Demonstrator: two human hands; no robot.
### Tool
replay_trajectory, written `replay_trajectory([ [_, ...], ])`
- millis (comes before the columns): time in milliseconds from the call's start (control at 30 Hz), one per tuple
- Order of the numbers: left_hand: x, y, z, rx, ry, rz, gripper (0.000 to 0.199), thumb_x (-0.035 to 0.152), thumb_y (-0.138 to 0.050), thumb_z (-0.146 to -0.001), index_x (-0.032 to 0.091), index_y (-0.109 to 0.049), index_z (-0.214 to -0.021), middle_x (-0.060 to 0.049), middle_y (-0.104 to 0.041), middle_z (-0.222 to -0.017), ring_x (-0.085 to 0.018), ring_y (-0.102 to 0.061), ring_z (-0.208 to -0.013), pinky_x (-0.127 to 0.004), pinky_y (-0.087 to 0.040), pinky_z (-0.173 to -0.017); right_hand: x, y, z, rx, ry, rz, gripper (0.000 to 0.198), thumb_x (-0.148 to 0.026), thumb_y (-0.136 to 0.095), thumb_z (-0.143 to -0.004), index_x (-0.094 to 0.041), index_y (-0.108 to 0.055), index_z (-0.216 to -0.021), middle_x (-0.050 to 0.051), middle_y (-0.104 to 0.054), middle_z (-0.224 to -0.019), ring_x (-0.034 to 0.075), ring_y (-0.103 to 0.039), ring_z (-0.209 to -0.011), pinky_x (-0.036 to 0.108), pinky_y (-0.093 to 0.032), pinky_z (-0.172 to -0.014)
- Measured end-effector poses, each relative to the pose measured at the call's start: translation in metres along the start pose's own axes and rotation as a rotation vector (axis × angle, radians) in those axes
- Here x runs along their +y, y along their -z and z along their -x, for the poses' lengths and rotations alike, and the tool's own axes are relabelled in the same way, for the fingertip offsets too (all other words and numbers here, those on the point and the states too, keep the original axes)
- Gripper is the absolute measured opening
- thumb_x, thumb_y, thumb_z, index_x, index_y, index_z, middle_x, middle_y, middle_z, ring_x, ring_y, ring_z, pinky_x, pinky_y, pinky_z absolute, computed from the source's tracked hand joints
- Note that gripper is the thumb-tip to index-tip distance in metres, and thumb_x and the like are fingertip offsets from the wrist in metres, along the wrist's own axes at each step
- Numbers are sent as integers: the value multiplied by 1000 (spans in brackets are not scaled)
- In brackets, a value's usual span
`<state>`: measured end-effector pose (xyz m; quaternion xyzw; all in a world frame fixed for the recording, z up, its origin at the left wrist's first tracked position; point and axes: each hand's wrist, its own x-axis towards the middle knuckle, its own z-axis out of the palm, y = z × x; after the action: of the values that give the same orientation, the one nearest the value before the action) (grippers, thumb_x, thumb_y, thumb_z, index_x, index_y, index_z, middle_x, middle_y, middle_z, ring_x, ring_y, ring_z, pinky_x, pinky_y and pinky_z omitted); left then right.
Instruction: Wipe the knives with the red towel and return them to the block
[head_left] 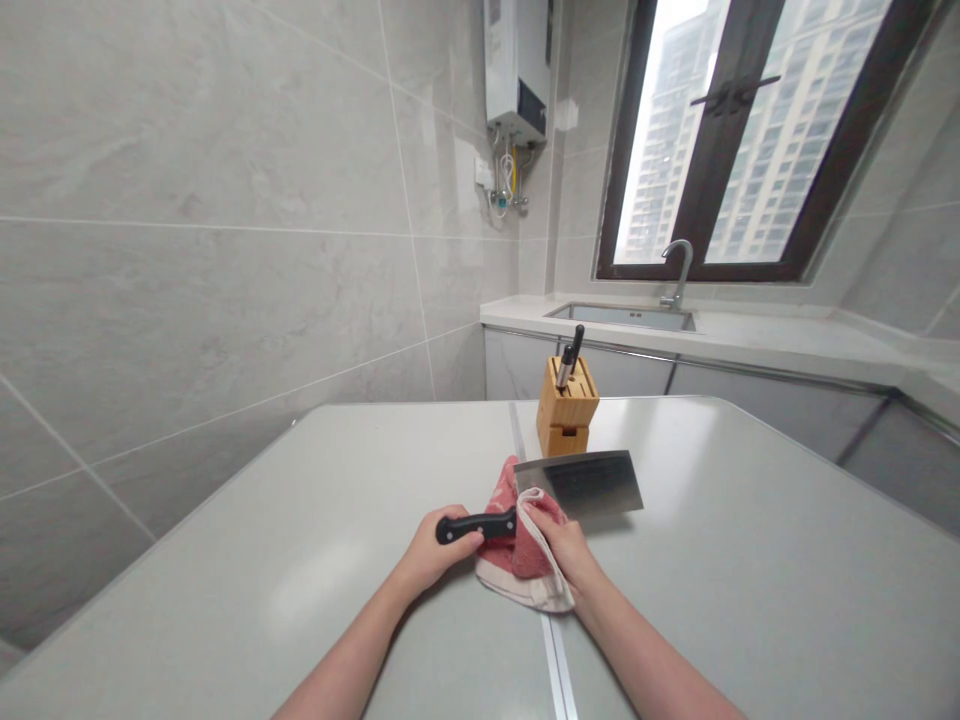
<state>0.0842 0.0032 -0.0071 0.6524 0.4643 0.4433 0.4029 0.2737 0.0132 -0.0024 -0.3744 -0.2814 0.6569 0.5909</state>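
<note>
A cleaver [592, 480] with a broad steel blade and a black riveted handle is held above the table, its blade pointing right. My left hand [439, 550] is closed round the handle, thumb along its lower side. A red and white cloth [531, 560] is folded about the part of the blade by the handle. My right hand [559, 540] is closed on this cloth, pressing it against the blade; some of its fingers are hidden by the fabric.
Just beyond the blade stands a wooden knife block [568, 405] with black-handled tools in it. The pale table [360, 500] has a seam down its middle. Farther back are a counter with a sink [626, 316], a faucet [681, 270] and a window.
</note>
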Motion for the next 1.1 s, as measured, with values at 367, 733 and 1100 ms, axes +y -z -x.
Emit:
replay_trajectory([
  [367,-14,-1,0,158,130,244,30,41,-66,-68,15,-53,-71,5,-49,-50,-9,-41,-47,-19,-29,-46,-1,-1,9,-194,-121,44,32,-24,-80,-49,-13,-70,-78,6,-72,-69,19,-66,-62,33,-52,-70],
  [733,-18,-1,-2,204,139,361,29,40,-65,-70,15,-53,-78,6,-46,-52,-7,-40,-47,-18,-28,-46,-7,-2,14,-259,-150,111,34,-23,-80,-50,-12,-71,-81,7,-73,-72,16,-65,-60,28,-50,-67],
  [1100,-17,-1,-2,195,140,364,28,40,-64,-72,15,-54,-75,6,-45,-51,-7,-39,-48,-17,-28,-46,-5,1,12,-294,-177,116,36,-21,-79,-51,-11,-69,-84,7,-73,-73,16,-65,-61,28,-50,-68],
])
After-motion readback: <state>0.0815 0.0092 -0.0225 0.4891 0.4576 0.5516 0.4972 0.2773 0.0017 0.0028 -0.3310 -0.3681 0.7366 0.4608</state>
